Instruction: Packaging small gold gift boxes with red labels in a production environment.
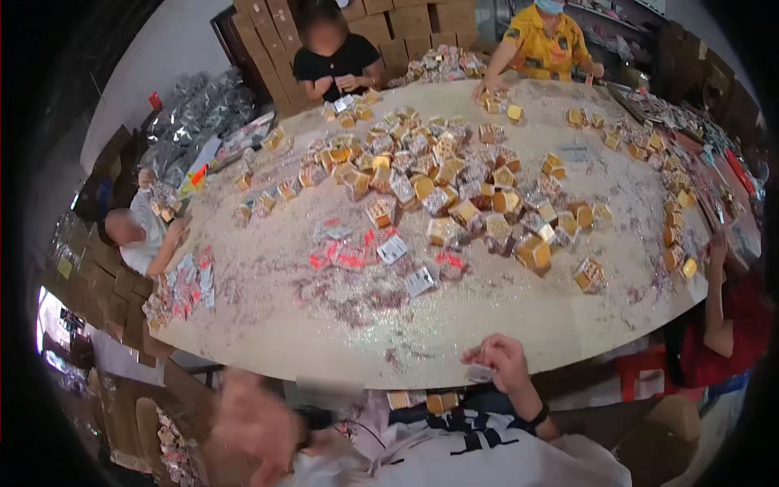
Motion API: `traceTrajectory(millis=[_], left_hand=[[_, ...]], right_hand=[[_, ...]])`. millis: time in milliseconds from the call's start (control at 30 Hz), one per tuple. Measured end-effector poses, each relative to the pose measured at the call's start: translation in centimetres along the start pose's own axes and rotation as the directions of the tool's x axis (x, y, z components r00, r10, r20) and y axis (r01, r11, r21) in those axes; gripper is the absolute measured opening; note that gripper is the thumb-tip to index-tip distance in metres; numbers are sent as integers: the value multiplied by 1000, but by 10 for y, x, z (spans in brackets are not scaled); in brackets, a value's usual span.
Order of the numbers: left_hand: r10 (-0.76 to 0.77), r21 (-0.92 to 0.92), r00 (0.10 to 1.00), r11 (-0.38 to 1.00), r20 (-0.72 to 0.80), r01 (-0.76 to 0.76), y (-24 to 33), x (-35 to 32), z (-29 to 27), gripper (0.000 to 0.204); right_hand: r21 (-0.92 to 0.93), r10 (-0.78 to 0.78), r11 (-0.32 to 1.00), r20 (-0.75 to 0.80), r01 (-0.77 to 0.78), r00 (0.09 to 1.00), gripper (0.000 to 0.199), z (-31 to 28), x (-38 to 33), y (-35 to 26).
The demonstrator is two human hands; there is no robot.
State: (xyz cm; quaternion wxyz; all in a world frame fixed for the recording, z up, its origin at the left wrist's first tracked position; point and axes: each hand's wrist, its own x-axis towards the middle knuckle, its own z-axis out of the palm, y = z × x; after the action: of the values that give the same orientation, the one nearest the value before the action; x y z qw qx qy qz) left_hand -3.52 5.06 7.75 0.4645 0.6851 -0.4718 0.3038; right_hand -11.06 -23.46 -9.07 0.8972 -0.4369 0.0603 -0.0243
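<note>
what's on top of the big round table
On the table: a heap of small gold boxes, flat red and white packets and scattered glitter. The right hand pinches a small clear packet at its near edge. Whatever lies beneath the heap is covered.

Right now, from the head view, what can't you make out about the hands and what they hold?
- Left hand: motion-blurred at the lower edge; fingers and grip unreadable.
- Right hand: pinches a small clear packet; contents too small to tell.
- Small boxes below the table: partly hidden by its rim.
- Gold boxes in the centre pile: too small for detail.
- Right side: edge distortion bends and darkens it.
</note>
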Motion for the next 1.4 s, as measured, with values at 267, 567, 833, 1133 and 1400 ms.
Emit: traceTrajectory(millis=[267,567,833,1133,1400], left_hand=[[-177,-113,866,960,467,257,-11,-63,146,37],[50,57,875,994,481,-89,-32,-68,133,27],[-392,-149,793,849,465,507,-22,-88,151,13],[-570,-109,379,450,729,886,-28,-68,151,17],[-16,120,-126,-209,992,971,-72,-69,177,24]], right_hand=[[-188,16,982,188,20,982,4,3,-21,-14],[-405,77,914,156,-8,985,8,9,-16,-10],[-722,-245,600,243,344,939,8,19,-12,-17],[-708,-169,666,163,234,972,8,6,-13,-14],[-813,-269,522,130,258,954,9,7,-22,-14]])
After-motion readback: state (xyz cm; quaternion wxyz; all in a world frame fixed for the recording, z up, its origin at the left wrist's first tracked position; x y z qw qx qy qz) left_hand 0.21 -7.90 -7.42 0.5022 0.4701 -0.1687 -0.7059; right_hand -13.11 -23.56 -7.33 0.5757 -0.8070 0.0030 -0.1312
